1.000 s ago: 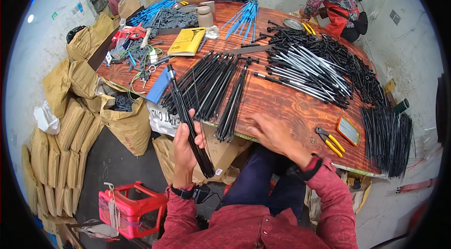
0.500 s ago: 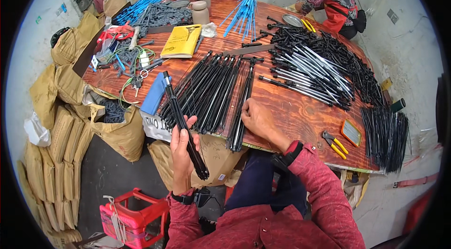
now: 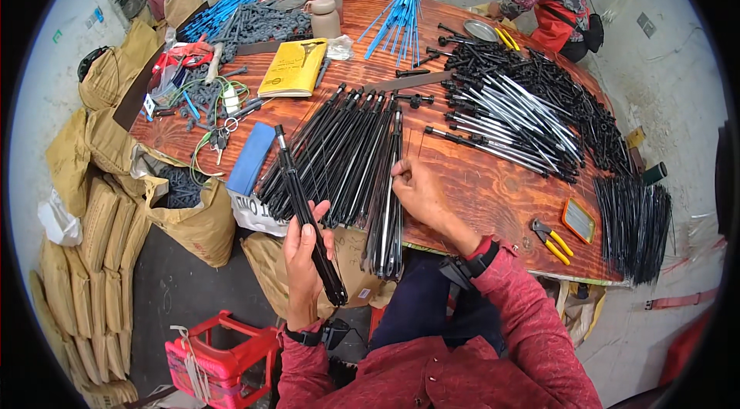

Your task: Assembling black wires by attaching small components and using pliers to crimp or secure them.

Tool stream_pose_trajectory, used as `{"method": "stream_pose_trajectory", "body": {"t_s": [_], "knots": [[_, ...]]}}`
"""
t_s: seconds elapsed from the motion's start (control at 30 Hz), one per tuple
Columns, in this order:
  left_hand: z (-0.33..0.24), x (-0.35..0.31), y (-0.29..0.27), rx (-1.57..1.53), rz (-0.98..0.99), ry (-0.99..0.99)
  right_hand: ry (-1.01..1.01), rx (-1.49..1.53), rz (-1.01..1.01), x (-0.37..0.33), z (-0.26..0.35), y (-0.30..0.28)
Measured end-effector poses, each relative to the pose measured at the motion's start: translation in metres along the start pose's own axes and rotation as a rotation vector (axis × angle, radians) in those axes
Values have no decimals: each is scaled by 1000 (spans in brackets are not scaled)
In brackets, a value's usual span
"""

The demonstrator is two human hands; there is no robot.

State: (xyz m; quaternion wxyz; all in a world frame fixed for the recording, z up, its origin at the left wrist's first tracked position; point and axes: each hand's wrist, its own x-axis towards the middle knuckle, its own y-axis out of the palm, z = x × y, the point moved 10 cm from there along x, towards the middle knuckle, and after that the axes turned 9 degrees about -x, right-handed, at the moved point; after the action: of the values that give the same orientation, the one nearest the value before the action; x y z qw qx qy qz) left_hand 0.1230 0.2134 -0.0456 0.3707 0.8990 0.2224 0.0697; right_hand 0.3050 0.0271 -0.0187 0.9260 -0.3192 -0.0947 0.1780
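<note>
A folded black umbrella frame (image 3: 296,191) slants across my left hand (image 3: 304,251), whose fingers are wrapped round its lower half. Its capped tip points up and away from me. My right hand (image 3: 420,193) hovers over the table with thumb and forefinger pinched; thin dark lines show by the fingertips, but what they grip is unclear. Just left of that hand, another umbrella frame (image 3: 389,201) lies with its ribbed end jutting over the near table edge. Beside it is a row of similar black umbrella frames (image 3: 331,154).
Silver shafts (image 3: 520,120) and black parts (image 3: 574,93) are heaped to the right. Yellow-handled pliers (image 3: 550,242), an orange-rimmed tin (image 3: 578,221) and black ribs (image 3: 634,228) lie near right. A yellow book (image 3: 293,68) and blue block (image 3: 252,158) are left. Two people work across the table.
The frame by my right hand has slid toward me, further over the edge. My right hand has lifted slightly and its fingers are pinched. The left-hand frame has shifted slightly right and nearer.
</note>
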Motion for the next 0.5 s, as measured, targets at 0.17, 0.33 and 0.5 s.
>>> {"method": "stream_pose_trajectory", "body": {"t_s": [0.17,0.33,0.5], "knots": [[-11,-11,4,-53,-35,13,23,190,31,7,17,-19],[-9,-15,2,-35,-48,-2,43,163,-54,22,14,-27],[2,-15,9,4,7,-11,5,-147,-31,39,-41,2]]}}
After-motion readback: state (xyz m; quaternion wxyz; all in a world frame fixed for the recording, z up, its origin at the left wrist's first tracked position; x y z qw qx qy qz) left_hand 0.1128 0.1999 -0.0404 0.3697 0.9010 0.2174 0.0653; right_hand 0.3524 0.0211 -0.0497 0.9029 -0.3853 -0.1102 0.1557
